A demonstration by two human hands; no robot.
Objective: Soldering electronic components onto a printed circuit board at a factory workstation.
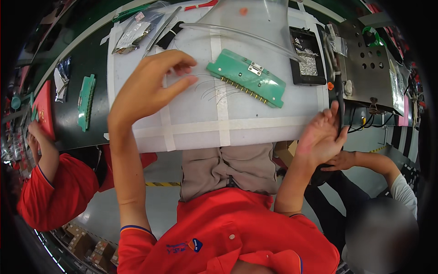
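My left hand is over the white work mat, fingers apart, with nothing in it. Just right of its fingertips lies a green, block-shaped fixture with a metal hinge on top and a row of brass-coloured pins along its near edge. Several thin wires stick out from those pins toward my left hand. My right hand is at the mat's right edge, palm turned up and thumb apart from the fingers. A long black cord-like thing passes close beside its fingers; no grip on it shows.
Small metal parts fill a black tray at the back right. A clear tube crosses the back of the mat. Beyond the tray stands a perforated metal box. Another green fixture lies left. Co-workers sit on both sides.
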